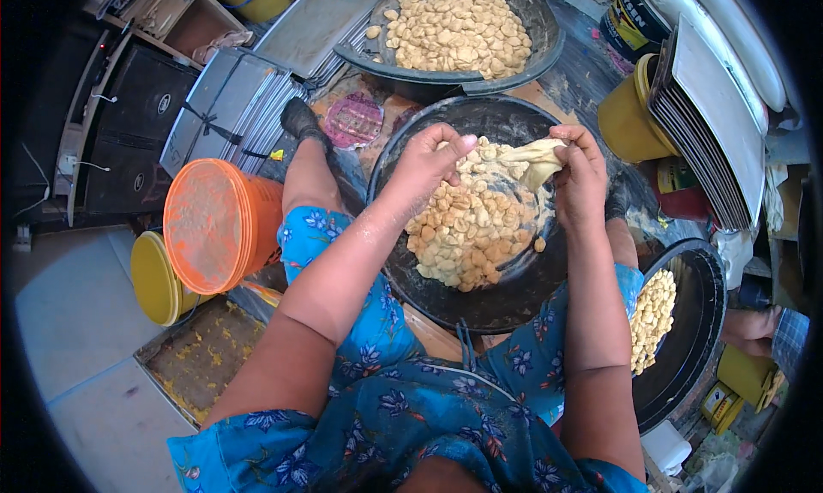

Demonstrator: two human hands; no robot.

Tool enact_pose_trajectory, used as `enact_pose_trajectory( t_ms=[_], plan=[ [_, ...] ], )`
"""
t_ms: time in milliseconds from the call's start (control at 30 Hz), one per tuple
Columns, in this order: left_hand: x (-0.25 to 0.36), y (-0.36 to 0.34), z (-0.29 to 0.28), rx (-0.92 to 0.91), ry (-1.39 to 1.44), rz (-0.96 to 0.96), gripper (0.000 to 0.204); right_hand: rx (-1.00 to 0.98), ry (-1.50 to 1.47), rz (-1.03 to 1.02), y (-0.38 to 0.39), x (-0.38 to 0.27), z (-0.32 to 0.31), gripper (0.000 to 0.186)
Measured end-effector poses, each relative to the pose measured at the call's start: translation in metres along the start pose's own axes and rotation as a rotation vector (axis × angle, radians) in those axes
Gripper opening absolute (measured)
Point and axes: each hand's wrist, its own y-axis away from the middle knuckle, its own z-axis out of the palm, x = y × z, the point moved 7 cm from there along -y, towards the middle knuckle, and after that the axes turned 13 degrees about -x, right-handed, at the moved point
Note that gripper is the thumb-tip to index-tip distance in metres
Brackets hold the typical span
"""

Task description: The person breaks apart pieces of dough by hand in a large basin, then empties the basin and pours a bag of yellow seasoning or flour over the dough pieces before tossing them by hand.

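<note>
Head view: our right hand (580, 177) pinches limp yellow dough (538, 163), probably unfinished; our left hand (424, 163), we can't tell; round tan lumps (467, 251) below look done.

A wide, round black basin (489, 311) holds a loose heap of small dough-like pieces (467, 240), dozens of them, flattish and rounded, golden yellow to tan, with a dull surface. They lie piled over one another across the basin's middle and left, paler toward its far side. One lone piece (539, 245) sits apart on the basin's right. Streaks of pale residue mark the basin's dark floor right of the heap. Raised above the basin's far right part is a soft, creamy-yellow strip (536, 161), creased and stretched sideways, its right end drooping in a fold.
</note>
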Motion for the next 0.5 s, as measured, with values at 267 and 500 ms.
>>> enact_pose_trajectory(
  t_ms=[267,500],
  plan=[
    [0.006,0.000,0.018,-0.113,-0.172,0.174,0.041,-0.191,-0.153,0.155,0.004,0.010,0.026,0.020],
    [-0.011,0.000,0.030,-0.162,-0.210,0.065,0.036,-0.371,0.697,-0.008,0.006,0.019,0.043,0.028]
  ],
)
